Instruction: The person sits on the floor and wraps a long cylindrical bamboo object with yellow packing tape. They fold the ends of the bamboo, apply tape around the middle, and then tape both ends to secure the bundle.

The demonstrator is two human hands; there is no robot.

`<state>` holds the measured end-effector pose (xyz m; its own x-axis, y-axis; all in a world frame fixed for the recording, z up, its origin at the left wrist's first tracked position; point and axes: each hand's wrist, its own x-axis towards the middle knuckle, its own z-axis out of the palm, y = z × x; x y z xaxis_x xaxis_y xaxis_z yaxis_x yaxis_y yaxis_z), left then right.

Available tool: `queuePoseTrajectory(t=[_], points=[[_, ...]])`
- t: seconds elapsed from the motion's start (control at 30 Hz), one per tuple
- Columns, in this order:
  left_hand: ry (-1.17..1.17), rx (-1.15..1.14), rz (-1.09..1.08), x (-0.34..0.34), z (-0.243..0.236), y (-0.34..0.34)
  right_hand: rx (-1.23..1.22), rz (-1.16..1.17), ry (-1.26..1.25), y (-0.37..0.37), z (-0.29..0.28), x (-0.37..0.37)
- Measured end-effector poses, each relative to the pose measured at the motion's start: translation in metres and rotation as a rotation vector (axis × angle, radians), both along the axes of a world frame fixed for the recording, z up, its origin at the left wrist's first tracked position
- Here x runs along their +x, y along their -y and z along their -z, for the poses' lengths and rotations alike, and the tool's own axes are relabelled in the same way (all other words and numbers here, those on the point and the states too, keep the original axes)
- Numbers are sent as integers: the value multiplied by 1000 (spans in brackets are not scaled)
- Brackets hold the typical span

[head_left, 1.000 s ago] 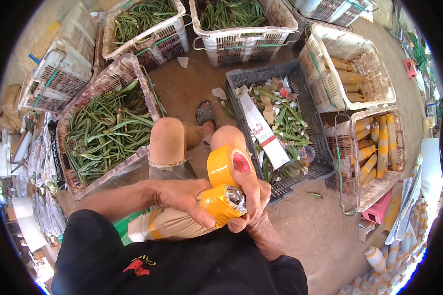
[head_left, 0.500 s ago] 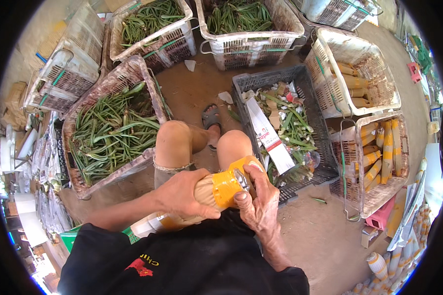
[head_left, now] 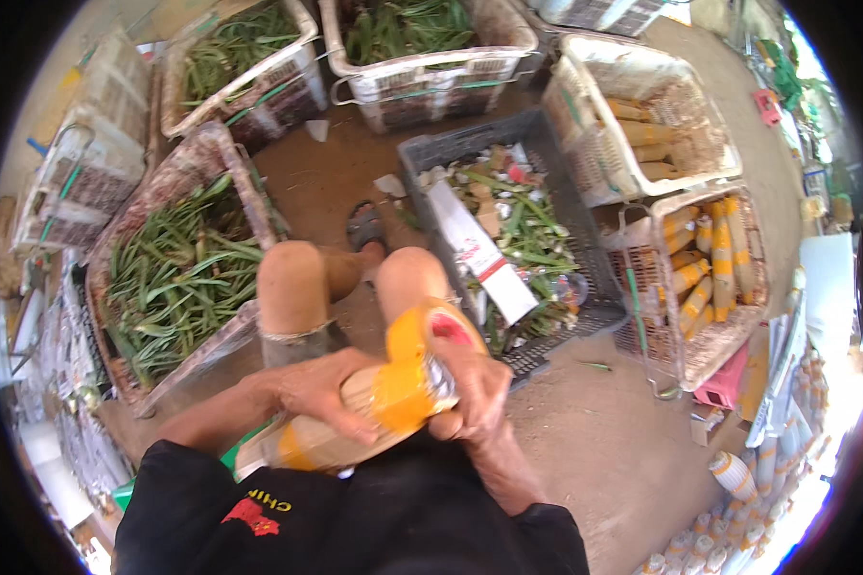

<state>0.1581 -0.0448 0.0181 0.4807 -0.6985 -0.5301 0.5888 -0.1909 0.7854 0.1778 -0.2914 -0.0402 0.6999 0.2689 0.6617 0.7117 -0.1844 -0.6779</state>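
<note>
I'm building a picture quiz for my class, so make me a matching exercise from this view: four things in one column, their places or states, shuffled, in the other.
Things
1. Left hand
2. Yellow tape roll
3. White flat carton
4. Grey sandal

Places or states
A. Lying among the scraps in the black crate
B. Worn on a foot
C. Gripping the brown wrapped bundle
D. Held in the right hand

Right pairs: 1-C, 2-D, 3-A, 4-B
</note>
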Motion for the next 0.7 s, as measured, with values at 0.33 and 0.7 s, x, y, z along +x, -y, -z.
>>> queuePoseTrajectory(t=[0.33,0.7], points=[[-324,-297,-7,0,42,-2,-23,-8,-50,-4,1,0],[478,497,-239,-5,-27,26,-262,-35,-294,-7,-24,15]])
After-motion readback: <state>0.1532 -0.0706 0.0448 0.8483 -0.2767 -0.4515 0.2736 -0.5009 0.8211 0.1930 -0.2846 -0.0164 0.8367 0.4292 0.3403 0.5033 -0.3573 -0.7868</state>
